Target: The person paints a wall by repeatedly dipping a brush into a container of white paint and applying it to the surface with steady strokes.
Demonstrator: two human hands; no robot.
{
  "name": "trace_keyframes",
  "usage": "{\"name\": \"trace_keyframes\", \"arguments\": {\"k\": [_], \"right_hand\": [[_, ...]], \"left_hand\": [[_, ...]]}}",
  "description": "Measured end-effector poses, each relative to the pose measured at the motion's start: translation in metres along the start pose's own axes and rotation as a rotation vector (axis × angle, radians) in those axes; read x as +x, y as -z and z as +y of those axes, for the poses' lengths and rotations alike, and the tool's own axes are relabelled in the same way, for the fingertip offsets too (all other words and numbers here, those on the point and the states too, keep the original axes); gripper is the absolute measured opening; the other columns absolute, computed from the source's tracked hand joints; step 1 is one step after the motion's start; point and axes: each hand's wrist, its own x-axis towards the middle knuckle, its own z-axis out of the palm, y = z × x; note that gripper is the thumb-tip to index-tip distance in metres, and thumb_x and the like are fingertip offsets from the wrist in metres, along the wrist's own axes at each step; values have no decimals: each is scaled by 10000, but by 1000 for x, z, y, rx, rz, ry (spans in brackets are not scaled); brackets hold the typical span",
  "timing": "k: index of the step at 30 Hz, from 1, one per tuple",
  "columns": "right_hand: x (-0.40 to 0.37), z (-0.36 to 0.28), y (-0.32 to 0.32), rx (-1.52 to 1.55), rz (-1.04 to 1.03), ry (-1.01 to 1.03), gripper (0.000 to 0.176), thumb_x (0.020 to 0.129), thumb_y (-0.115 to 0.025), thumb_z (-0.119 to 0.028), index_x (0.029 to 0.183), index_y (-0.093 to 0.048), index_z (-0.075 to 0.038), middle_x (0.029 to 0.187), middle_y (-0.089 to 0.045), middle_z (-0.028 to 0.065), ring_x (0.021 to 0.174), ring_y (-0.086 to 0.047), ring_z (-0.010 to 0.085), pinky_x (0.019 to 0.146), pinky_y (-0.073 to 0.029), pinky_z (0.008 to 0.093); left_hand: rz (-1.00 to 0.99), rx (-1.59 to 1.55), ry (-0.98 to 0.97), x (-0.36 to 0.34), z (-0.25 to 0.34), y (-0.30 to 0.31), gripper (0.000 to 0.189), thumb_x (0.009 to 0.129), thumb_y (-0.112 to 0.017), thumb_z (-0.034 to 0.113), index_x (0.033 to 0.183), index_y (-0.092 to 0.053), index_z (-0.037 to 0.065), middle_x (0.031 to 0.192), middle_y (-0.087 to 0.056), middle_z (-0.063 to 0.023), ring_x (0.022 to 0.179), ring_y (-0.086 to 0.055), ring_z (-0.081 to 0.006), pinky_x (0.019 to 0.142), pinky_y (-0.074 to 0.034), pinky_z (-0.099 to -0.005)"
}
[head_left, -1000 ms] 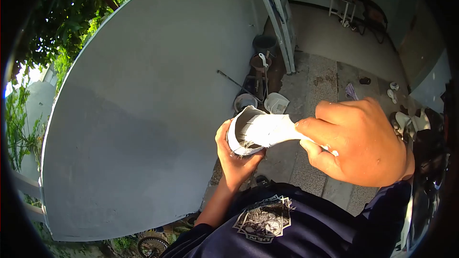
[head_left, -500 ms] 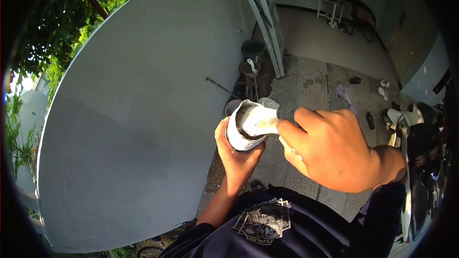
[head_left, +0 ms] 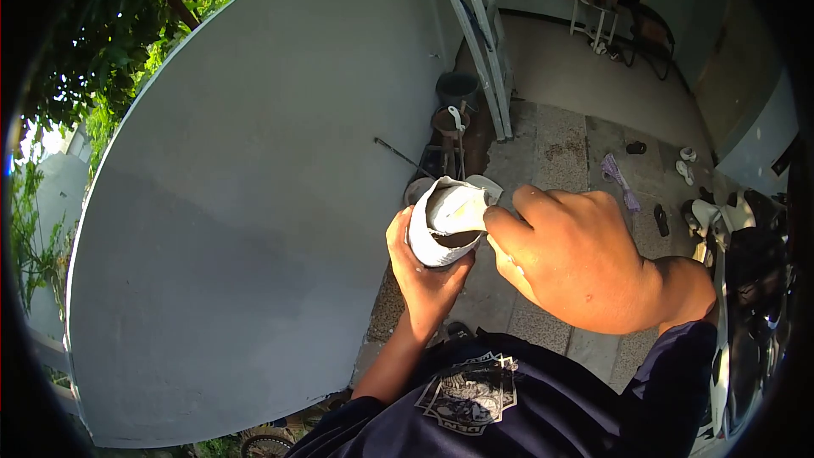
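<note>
My left hand (head_left: 428,280) is wrapped round a white paint-smeared cup (head_left: 432,246) with a ragged rim, held up in front of my chest. A paintbrush (head_left: 458,208), coated in white, is pinched in my right hand (head_left: 577,259). Its broad end sits inside the cup's mouth, and my fingers hide its handle. I cannot make out how much paint is in the cup. White specks mark the fingers of my right hand.
On the left rises a grey wall (head_left: 246,203). A ladder (head_left: 479,42) leans ahead, beside a dark bucket (head_left: 458,89) and tools. Sandals (head_left: 661,219) and a purple cloth (head_left: 621,182) lie on the paving. A motorbike (head_left: 750,288) stands close on the right.
The paintbrush has dipped deeper into the cup as my right hand moved slightly left. The whole view has shifted a little.
</note>
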Motion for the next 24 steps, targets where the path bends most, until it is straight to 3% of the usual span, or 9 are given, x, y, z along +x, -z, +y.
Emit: {"name": "trace_keyframes", "arguments": {"k": [9,12,24], "right_hand": [[-2,4,-25,160,169,21,343,726,-784,-121,1030,-647,-37,765,-532,53,613,-626,186,489,-516,307],[-1,3,-32,233,232,10,280,777,-780,-65,1038,-680,-52,723,-483,48,546,-563,203,469,-438,358],[-8,1,-40,246,321,78,296,731,-788,-18,1012,-696,-19,711,-525,44,543,-577,182,456,-453,315]], "left_hand": [[46,41,9,13,0,14,938,650,-882,85,1416,-349,-4,1343,-461,-182,1244,-523,-318,1063,-429,-427],[46,70,-10,16,-2,21,937,659,-872,80,1425,-339,-2,1352,-449,-170,1251,-519,-297,1065,-429,-420],[40,131,-53,12,-4,42,936,675,-896,81,1415,-331,-7,1328,-466,-167,1203,-556,-261,1025,-463,-394]]}}
